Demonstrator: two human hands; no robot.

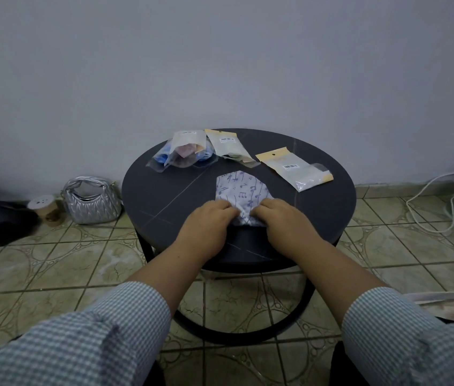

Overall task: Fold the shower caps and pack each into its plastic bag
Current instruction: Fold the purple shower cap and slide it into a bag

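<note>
Fold in progress: the music-note shower cap [241, 190] lies at table [164, 196] centre. Recommend drawing the near edge evenly toward 12 o'clock and pressing flat. Left hand [209, 218] and right hand [278, 215] each pinch its gathered near hem. Empty bag [295, 168] waits at 2 o'clock.

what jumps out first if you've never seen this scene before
First, the two hands at the near edge of the round dark table: the left hand and right hand both grip a white shower cap with blue music notes. Behind it, packed plastic bags cluster at the far edge, and one flat bag with a yellow header lies to the right. On the floor to the left sits a shiny silver handbag.
</note>
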